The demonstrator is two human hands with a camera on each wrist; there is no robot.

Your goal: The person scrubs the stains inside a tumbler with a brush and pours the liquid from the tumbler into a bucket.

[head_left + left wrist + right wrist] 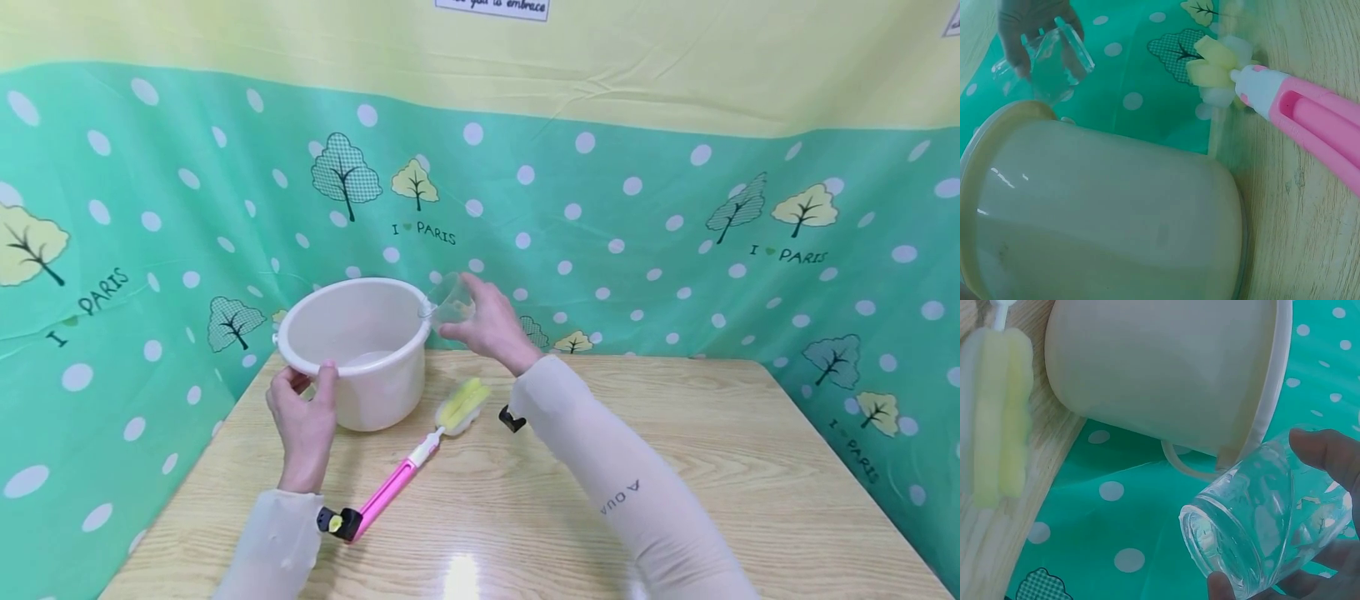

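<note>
Head view alone shows left hand (303,421) gripping bucket (386,390) rim, seven o'clock; right hand (491,321) holds clear, tilted cup (1260,515), rim's three o'clock.

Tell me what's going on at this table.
A person is handling two things. Their left hand grips the near edge of a white bucket, while their right hand holds a clear cup tilted beside the bucket's rim. A pink-handled sponge brush lies on the table in front of the bucket, untouched by the fingers.
</note>
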